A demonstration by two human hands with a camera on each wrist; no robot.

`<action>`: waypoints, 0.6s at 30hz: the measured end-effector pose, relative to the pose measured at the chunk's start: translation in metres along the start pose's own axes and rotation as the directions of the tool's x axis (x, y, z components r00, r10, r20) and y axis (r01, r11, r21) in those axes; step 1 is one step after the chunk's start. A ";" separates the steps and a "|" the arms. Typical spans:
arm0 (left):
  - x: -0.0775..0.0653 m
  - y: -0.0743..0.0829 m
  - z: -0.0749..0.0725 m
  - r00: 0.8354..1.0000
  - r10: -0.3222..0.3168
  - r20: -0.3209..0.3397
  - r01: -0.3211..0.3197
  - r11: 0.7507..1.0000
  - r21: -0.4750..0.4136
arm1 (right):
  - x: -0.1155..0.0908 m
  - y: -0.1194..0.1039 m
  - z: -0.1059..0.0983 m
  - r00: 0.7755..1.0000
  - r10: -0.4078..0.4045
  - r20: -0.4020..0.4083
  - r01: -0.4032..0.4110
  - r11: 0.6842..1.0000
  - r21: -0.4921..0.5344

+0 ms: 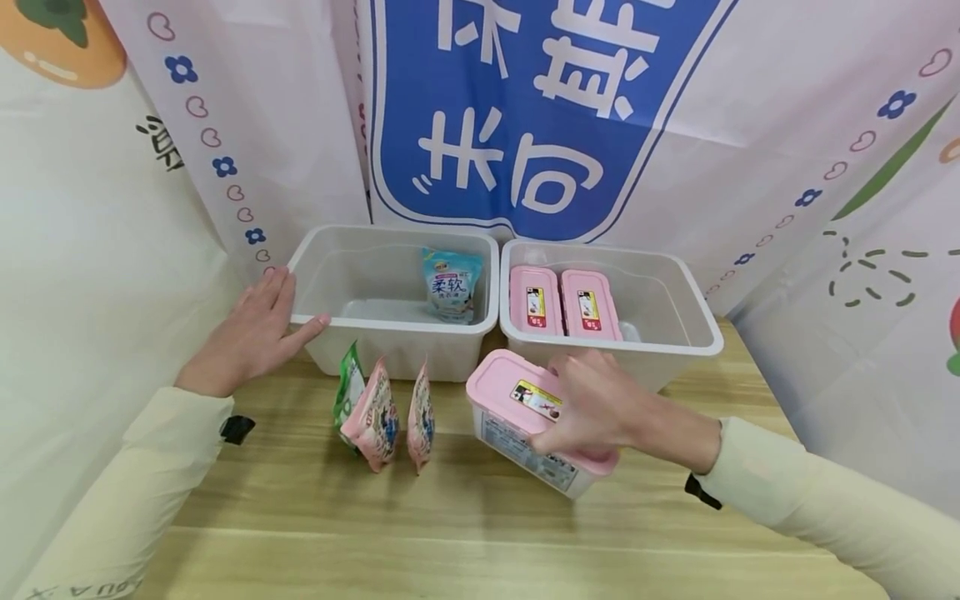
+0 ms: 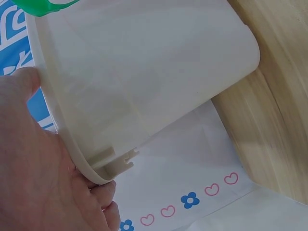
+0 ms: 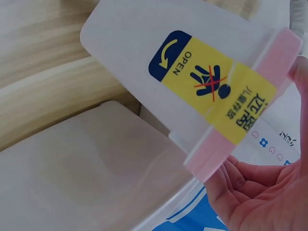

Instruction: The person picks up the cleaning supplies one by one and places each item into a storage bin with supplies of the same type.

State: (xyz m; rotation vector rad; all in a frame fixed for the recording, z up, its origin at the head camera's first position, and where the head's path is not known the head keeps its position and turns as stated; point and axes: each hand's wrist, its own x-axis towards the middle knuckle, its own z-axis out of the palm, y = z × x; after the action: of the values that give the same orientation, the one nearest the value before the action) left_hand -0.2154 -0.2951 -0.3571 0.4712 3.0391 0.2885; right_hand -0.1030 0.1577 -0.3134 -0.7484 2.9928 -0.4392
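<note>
Wooden surface (image 1: 450, 546) runs nearside of left hand (image 1: 251, 337) and right hand (image 1: 596, 400), edge out past the right. Right hand grips pink-lidded box (image 1: 517, 446) from above. Left hand, fingers extended, rests on left bin (image 1: 405, 327); pouches (image 1: 375, 417) stand between.

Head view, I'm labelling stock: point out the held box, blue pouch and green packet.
Held box (image 1: 534, 398), head view: lid sticker.
Blue pouch (image 1: 452, 286), head view: printed front.
Green packet (image 1: 348, 388), head view: visible face.
</note>
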 end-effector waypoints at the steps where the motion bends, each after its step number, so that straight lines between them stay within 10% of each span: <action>1: 0.000 0.000 0.000 1.000 0.000 0.001 0.000 1.000 0.002 | 0.000 0.000 -0.002 1.000 0.000 0.000 0.000 1.000 0.006; 18: 0.001 0.000 0.000 1.000 -0.002 -0.010 0.002 1.000 0.002 | -0.002 0.000 -0.040 0.999 0.041 -0.028 -0.044 0.995 -0.095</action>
State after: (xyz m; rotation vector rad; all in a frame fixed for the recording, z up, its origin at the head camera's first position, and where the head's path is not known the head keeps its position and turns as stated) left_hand -0.2162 -0.2948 -0.3574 0.4682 3.0499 0.2891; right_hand -0.1052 0.1691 -0.2747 -0.6889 3.0663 -0.3084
